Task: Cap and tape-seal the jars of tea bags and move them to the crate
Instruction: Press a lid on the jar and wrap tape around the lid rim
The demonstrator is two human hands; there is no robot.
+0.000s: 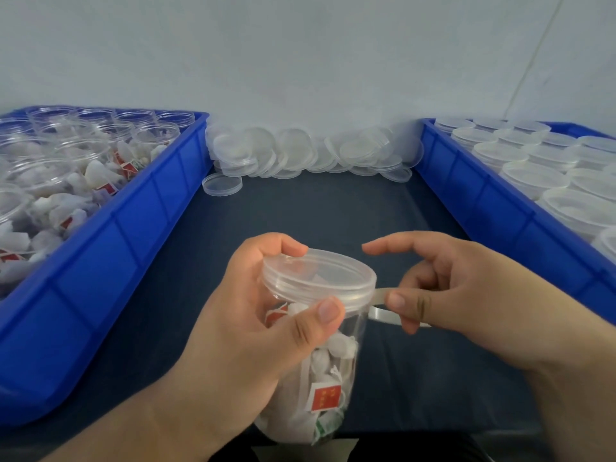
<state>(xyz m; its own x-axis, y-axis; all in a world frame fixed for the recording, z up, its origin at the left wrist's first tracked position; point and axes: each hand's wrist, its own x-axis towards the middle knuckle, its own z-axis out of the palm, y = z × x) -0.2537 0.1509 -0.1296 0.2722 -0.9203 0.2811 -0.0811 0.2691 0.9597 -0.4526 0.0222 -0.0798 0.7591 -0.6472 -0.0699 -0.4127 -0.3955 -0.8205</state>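
Observation:
A clear plastic jar [328, 368] full of white tea bags with red tags is held tilted above the dark table, near the front edge. A clear lid [318, 276] sits on its mouth. My left hand [253, 315] grips the jar just under the lid, thumb at the front and fingers behind. My right hand [460, 291] pinches a strip of clear tape [383, 306] that runs from the lid's right side, with the index finger held out straight above.
A blue crate [110, 235] on the left holds several open jars of tea bags. Another blue crate [493, 201] on the right holds several capped jars. Loose clear lids [300, 151] are piled along the back wall, one lid [222, 184] lying apart.

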